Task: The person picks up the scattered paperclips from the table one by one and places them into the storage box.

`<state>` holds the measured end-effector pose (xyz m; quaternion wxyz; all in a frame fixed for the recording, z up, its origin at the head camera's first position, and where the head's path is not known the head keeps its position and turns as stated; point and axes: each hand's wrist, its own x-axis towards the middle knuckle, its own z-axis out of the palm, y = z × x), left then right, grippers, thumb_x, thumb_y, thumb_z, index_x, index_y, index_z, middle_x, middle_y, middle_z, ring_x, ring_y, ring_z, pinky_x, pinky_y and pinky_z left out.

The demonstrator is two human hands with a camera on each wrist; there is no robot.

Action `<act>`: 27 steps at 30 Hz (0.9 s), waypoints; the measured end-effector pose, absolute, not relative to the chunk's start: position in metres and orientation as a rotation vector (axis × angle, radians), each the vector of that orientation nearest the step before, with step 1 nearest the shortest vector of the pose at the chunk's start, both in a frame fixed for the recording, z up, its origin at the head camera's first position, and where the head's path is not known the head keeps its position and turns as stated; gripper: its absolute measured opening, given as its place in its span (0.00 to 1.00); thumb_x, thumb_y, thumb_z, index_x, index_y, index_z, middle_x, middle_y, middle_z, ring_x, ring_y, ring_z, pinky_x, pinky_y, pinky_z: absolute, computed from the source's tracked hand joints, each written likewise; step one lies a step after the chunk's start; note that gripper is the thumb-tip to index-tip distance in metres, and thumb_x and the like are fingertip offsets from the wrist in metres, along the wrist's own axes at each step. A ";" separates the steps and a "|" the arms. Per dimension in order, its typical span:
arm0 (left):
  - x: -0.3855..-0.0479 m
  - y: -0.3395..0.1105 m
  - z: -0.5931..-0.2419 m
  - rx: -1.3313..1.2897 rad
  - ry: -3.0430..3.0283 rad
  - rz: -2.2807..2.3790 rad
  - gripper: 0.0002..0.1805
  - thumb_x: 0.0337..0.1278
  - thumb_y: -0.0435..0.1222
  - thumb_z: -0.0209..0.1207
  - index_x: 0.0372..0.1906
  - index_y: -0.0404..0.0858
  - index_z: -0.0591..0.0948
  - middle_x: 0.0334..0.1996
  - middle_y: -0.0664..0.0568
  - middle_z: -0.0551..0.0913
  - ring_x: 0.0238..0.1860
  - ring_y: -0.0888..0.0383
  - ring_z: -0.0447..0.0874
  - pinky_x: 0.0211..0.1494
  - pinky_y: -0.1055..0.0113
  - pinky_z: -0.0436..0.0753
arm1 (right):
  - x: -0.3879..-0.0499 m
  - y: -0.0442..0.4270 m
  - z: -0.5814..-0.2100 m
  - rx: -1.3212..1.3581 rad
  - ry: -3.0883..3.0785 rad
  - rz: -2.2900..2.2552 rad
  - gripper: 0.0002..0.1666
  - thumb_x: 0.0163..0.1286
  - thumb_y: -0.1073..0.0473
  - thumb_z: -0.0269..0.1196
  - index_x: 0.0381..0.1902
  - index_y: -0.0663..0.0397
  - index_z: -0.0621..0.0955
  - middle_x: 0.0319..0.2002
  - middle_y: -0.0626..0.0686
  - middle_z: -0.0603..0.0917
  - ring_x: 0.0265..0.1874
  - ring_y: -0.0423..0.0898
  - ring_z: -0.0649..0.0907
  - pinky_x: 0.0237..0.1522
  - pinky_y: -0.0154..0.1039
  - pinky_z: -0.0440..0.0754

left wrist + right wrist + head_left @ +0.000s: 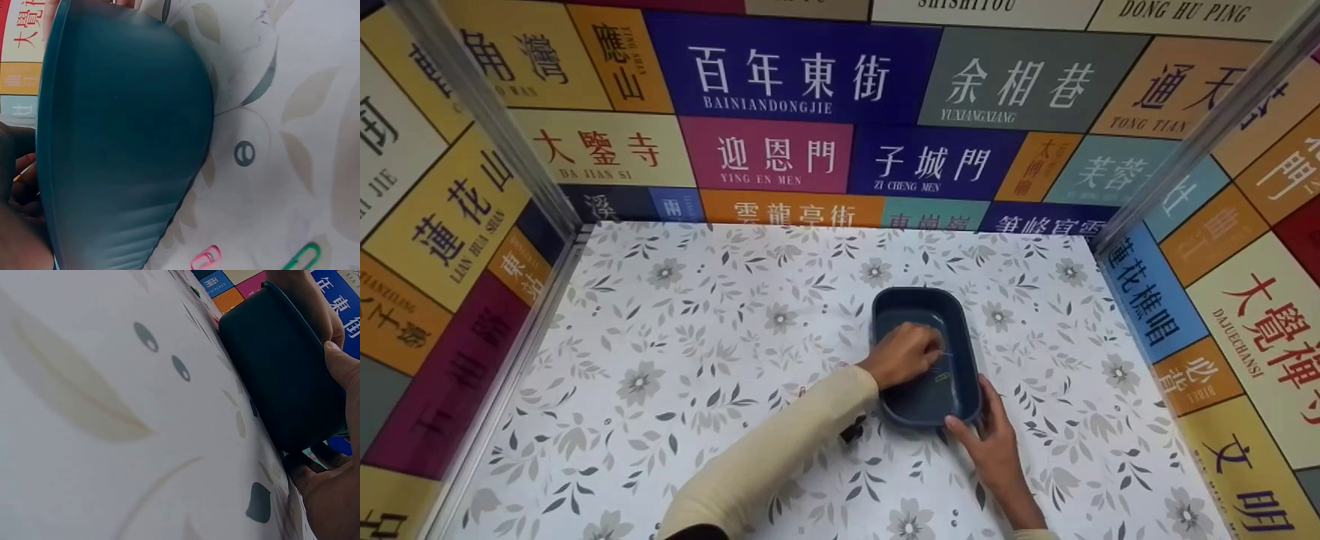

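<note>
A dark blue rectangular plastic bin [885, 405] stands on the flowered table cover. My left hand [906, 354] reaches over its left rim, with bent fingers inside. The fingertips are hidden in the head view and shadowed in the left wrist view, so whether they hold something is unclear. On the bin's floor, near that hand, lies a small yellow paper clip [942, 377]. At the near right corner my right hand [994, 435] grips the bin, its thumb [340, 363] at the rim and the fingers against the side.
On the cover beside the bin, in the left wrist view, lie a pink paper clip [205, 257] and a green paper clip [304, 257]. Panels with printed signs [780, 157] enclose the table at the back and both sides. A small black object [853, 430] shows below the left sleeve.
</note>
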<state>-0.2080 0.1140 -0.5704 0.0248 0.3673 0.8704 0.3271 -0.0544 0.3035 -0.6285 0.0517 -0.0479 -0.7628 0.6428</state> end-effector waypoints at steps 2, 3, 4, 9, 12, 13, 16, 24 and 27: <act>-0.208 0.117 -0.570 1.149 2.692 0.967 0.04 0.74 0.34 0.67 0.44 0.39 0.91 0.39 0.53 0.91 0.40 0.58 0.88 0.46 0.69 0.84 | -0.054 0.303 -0.628 -0.137 -2.309 1.966 0.55 0.74 0.69 0.73 0.89 0.60 0.56 0.86 0.64 0.59 0.85 0.61 0.60 0.71 0.21 0.65; -0.208 0.118 -0.569 1.153 2.687 0.948 0.05 0.74 0.34 0.67 0.44 0.39 0.91 0.39 0.52 0.91 0.41 0.58 0.88 0.46 0.69 0.84 | -0.054 0.303 -0.628 -0.141 -2.303 1.969 0.55 0.74 0.69 0.73 0.89 0.60 0.56 0.86 0.64 0.60 0.85 0.61 0.60 0.71 0.21 0.66; -0.208 0.119 -0.569 1.157 2.679 0.933 0.05 0.74 0.34 0.67 0.44 0.39 0.92 0.40 0.52 0.91 0.42 0.58 0.89 0.46 0.69 0.84 | -0.055 0.303 -0.628 -0.143 -2.302 1.971 0.55 0.74 0.69 0.73 0.89 0.61 0.56 0.86 0.64 0.60 0.84 0.61 0.61 0.71 0.21 0.66; -0.208 0.124 -0.570 1.163 2.653 0.862 0.05 0.75 0.35 0.67 0.44 0.40 0.93 0.39 0.52 0.92 0.40 0.58 0.89 0.44 0.68 0.84 | -0.055 0.303 -0.630 -0.157 -2.301 1.975 0.55 0.74 0.69 0.73 0.89 0.61 0.56 0.86 0.64 0.59 0.85 0.61 0.61 0.71 0.21 0.66; -0.208 0.125 -0.571 1.158 2.650 0.829 0.05 0.74 0.35 0.68 0.43 0.40 0.93 0.38 0.52 0.92 0.39 0.58 0.89 0.43 0.67 0.85 | -0.055 0.302 -0.631 -0.162 -2.302 1.970 0.55 0.74 0.68 0.74 0.89 0.60 0.56 0.87 0.63 0.59 0.85 0.60 0.60 0.71 0.21 0.66; -0.209 0.126 -0.572 1.153 2.649 0.824 0.05 0.74 0.35 0.68 0.43 0.40 0.93 0.38 0.52 0.92 0.39 0.58 0.89 0.43 0.67 0.85 | -0.055 0.301 -0.631 -0.162 -2.299 1.969 0.55 0.73 0.68 0.74 0.89 0.60 0.56 0.87 0.63 0.59 0.84 0.61 0.60 0.71 0.21 0.66; -0.209 0.126 -0.573 1.144 2.644 0.821 0.05 0.74 0.34 0.68 0.44 0.40 0.93 0.39 0.52 0.93 0.39 0.58 0.90 0.44 0.67 0.86 | -0.055 0.301 -0.632 -0.150 -2.291 1.963 0.55 0.73 0.69 0.74 0.89 0.60 0.57 0.86 0.64 0.60 0.84 0.61 0.61 0.71 0.22 0.66; -0.211 0.124 -0.568 1.159 2.616 0.904 0.06 0.75 0.34 0.67 0.48 0.39 0.93 0.42 0.52 0.93 0.42 0.60 0.90 0.47 0.71 0.84 | -0.055 0.303 -0.634 -0.157 -2.284 1.946 0.55 0.72 0.70 0.74 0.88 0.59 0.58 0.86 0.62 0.61 0.82 0.45 0.66 0.73 0.23 0.66; -0.210 0.120 -0.567 1.158 2.604 0.965 0.06 0.75 0.34 0.67 0.47 0.39 0.93 0.41 0.52 0.93 0.41 0.61 0.88 0.46 0.73 0.83 | -0.055 0.303 -0.634 -0.152 -2.296 1.950 0.55 0.73 0.69 0.74 0.89 0.60 0.57 0.86 0.61 0.60 0.81 0.41 0.66 0.73 0.22 0.65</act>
